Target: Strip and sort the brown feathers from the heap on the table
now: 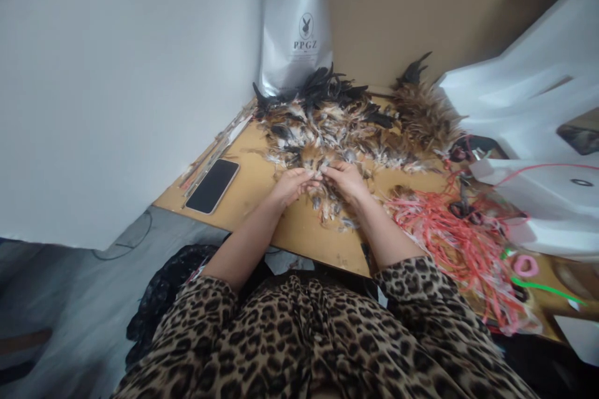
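Observation:
A big heap of brown, white and black feathers (327,121) covers the far part of a wooden table (262,196). My left hand (291,184) and my right hand (345,179) rest together at the heap's near edge, fingers curled and pinched on a few small feathers (318,168). More loose feathers (330,207) lie just under my wrists. Both forearms reach out from leopard-print sleeves.
A black phone (213,186) lies at the table's left, beside thin sticks (219,143). A tangle of red strings (461,240) with scissors (463,209) lies at the right. White foam sheets (528,100) and a silver bag (296,25) stand behind.

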`<state>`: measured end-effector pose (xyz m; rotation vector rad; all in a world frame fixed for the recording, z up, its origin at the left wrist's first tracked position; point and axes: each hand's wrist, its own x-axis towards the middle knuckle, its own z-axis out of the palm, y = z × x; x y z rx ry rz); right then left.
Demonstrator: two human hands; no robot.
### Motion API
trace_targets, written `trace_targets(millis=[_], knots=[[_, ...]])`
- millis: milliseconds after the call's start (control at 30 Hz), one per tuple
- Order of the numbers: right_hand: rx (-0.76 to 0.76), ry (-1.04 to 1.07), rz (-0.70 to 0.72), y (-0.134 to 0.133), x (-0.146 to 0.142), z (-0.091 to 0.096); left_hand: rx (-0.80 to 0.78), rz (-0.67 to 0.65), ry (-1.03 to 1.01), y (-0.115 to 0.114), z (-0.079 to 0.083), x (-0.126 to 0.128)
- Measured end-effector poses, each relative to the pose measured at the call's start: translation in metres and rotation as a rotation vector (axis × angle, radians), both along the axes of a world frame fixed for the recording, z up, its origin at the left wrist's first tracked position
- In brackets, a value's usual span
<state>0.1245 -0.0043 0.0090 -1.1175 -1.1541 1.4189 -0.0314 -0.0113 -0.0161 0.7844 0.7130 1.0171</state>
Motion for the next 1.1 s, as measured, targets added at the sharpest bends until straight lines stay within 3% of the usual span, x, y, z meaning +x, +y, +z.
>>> trace_targets(millis=[233,467,833,1100], knots=[[0.007,-0.130,-0.020,-0.006,-0.003,0.008,0.045,0.028,0.180,-0.004,0.004,0.004],[0.002,-0.206,-0.052,-0.005,-0.004,0.003,0.070,0.075,0.269,-0.004,0.004,0.008],[-0.063,0.027,0.038,0.005,0.002,-0.005,-0.058,0.150,0.073,0.001,0.001,0.002],[0.034,-0.021,0.006,0.003,0.001,-0.003,-0.130,0.007,0.024,-0.001,0.006,0.000]])
